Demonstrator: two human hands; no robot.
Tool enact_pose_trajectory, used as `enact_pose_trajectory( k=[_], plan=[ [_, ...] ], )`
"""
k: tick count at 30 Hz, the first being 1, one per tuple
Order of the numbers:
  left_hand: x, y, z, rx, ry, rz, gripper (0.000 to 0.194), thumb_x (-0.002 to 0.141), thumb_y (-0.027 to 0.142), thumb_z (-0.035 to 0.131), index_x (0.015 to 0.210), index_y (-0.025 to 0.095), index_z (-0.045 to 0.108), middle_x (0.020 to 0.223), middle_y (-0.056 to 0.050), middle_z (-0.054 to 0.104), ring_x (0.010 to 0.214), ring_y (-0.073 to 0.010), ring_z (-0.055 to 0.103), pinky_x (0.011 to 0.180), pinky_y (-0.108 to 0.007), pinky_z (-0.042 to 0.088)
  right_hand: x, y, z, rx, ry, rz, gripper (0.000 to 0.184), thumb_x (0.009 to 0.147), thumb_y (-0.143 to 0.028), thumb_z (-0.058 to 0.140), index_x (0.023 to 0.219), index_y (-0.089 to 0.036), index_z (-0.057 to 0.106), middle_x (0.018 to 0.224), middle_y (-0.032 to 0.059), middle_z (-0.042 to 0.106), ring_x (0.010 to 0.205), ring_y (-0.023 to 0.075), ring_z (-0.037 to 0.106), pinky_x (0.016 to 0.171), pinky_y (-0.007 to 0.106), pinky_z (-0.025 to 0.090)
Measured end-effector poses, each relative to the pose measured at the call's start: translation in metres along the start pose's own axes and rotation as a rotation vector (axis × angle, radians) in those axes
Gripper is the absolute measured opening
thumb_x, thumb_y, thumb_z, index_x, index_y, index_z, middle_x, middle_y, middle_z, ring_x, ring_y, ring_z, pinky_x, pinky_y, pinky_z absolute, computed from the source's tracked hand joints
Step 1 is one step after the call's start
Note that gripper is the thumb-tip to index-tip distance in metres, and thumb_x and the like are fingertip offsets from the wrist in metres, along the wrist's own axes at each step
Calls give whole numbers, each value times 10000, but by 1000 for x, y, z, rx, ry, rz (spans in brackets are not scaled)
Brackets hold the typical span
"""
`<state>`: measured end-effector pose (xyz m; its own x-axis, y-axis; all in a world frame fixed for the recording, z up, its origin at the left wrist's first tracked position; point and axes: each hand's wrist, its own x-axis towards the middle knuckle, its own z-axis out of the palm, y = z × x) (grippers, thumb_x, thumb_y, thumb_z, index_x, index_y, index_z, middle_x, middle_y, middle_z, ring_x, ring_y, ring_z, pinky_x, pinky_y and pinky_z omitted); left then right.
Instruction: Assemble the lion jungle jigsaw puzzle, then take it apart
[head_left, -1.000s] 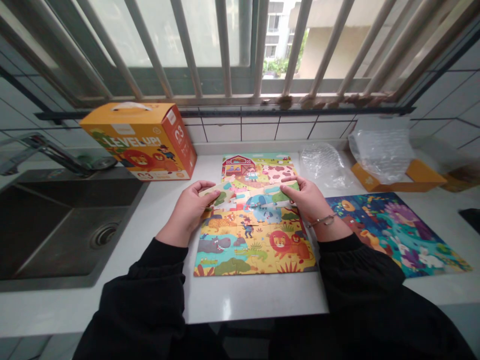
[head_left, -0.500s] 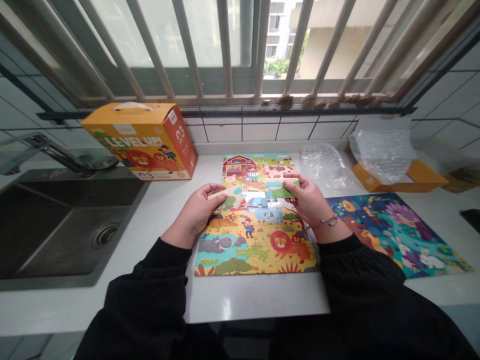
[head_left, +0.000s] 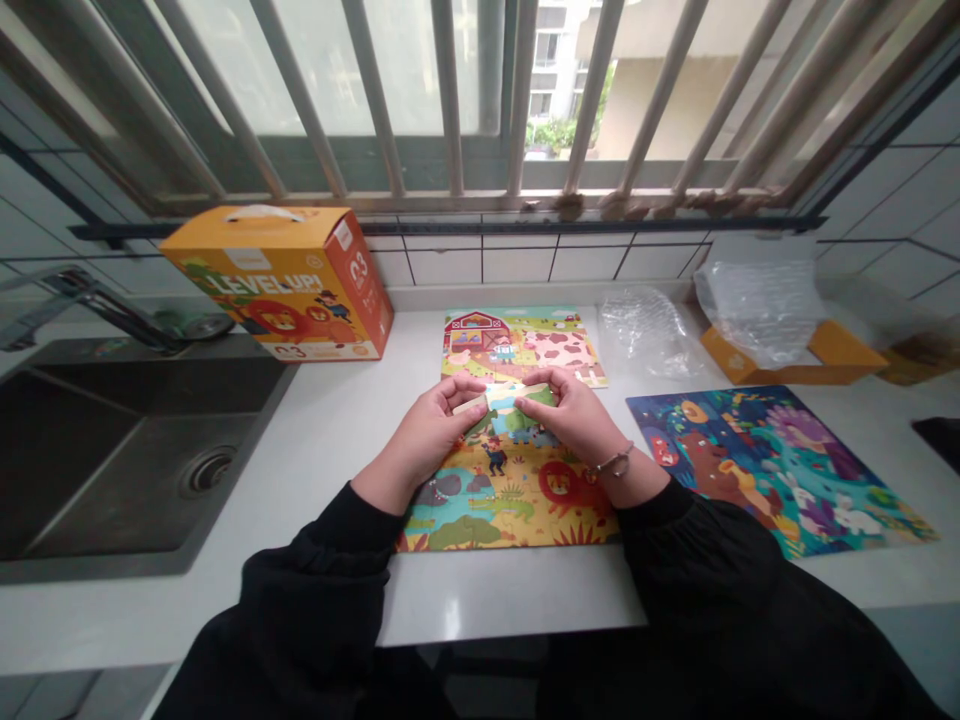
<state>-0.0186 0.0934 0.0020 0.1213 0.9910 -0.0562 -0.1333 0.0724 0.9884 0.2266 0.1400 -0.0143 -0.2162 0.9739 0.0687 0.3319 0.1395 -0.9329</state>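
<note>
From my station I see a jigsaw piece (head_left: 504,398), pale cream with some green, held over the middle of the assembled picture puzzle (head_left: 510,500). I cannot tell if this is one piece or two pieces together, because the fingers cover a big part of it.

My left hand (head_left: 427,437) and my right hand (head_left: 564,418) come in from the two sides and stand close together above the puzzle, with the wrists bent inward. Each grip is pressed together and pinches one end of the piece between thumb and fingers. Both forearms slope up from the lower corners of the view, in black sleeves (head_left: 322,590), and a thin bracelet (head_left: 613,464) sits on my right wrist.

The puzzle lies flat on the white table (head_left: 330,470), with a farm scene on the far part and a lion scene on the near part. Just beside it on the right lies a second puzzle (head_left: 772,465) with a dark blue background. Behind on the left stands an orange "LEVEL UP!" box (head_left: 277,285), and a steel sink (head_left: 127,450) is set into the table on the left. Far right, a plastic bag (head_left: 759,310) lies on an orange tray (head_left: 795,352).
</note>
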Motion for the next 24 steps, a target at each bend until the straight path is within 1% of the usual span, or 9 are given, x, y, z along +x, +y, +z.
enact_pose_trajectory(
  k=[2, 6, 7, 9, 12, 15, 18, 21, 24],
  plan=[
    [0, 0, -1, -3, -8, 0, 402, 851, 387, 957, 1159, 220, 759, 1209, -82, 833, 1087, -211, 790, 1010, -340, 605, 1, 2, 2, 100, -28, 39, 550, 780, -582, 922, 1162, -232, 737, 1122, 83, 793, 821, 197, 669, 700, 335, 543],
    [0, -2, -3, -61, -62, -42, 437, 836, 358, 977, 1177, 211, 746, 1190, -95, 845, 1067, -215, 807, 978, -342, 614, -3, -3, 4, 352, -219, 172, 638, 763, -562, 976, 1242, -243, 700, 946, 41, 804, 785, 205, 727, 702, 331, 569],
    [0, -2, -3, -70, -70, -52, 443, 832, 348, 981, 1181, 210, 746, 1189, -96, 846, 1061, -215, 810, 967, -339, 614, -4, -4, 4, 388, -244, 186, 650, 762, -557, 989, 1254, -246, 700, 925, 29, 802, 781, 205, 737, 708, 329, 578],
    [0, -3, -5, -74, -64, -63, 436, 833, 332, 982, 1178, 209, 747, 1189, -94, 845, 1046, -210, 811, 938, -326, 611, -6, -7, 3, 432, -232, 195, 666, 753, -564, 1008, 1256, -252, 703, 950, 21, 808, 781, 195, 747, 714, 323, 590],
    [1, -5, -6, -70, -44, -70, 404, 848, 305, 965, 1177, 210, 751, 1206, -95, 839, 1061, -207, 804, 924, -315, 608, -6, -5, 1, 459, -133, 197, 678, 746, -618, 1007, 1235, -261, 702, 973, 12, 804, 752, 179, 732, 678, 310, 586],
    [2, -8, -5, -77, -31, -66, 386, 850, 260, 926, 1194, 224, 754, 1186, -79, 830, 1046, -194, 792, 924, -302, 598, -4, -2, 2, 440, -94, 182, 667, 765, -658, 980, 1226, -268, 696, 964, 9, 797, 729, 174, 715, 662, 311, 584],
    [4, -9, -1, -112, -16, -78, 372, 867, 275, 880, 1213, 235, 751, 1167, -72, 813, 1025, -200, 784, 908, -311, 600, -5, -3, 6, 303, -87, 97, 596, 808, -666, 933, 1178, -256, 707, 970, 21, 789, 787, 200, 722, 693, 328, 583],
    [2, -6, 3, -86, -30, -74, 354, 914, 345, 867, 1226, 223, 752, 1301, -105, 796, 1131, -231, 773, 947, -335, 601, -7, -5, 12, 112, -37, -40, 506, 844, -616, 901, 1130, -236, 727, 980, 39, 792, 871, 235, 725, 752, 349, 572],
    [0, -5, 5, 0, -81, -28, 414, 887, 315, 917, 1253, 217, 751, 1396, -113, 776, 1286, -256, 729, 1034, -352, 575, -7, -4, 15, 56, -30, -87, 482, 860, -589, 883, 1149, -235, 730, 932, 31, 772, 824, 231, 690, 715, 344, 530]
  ],
)
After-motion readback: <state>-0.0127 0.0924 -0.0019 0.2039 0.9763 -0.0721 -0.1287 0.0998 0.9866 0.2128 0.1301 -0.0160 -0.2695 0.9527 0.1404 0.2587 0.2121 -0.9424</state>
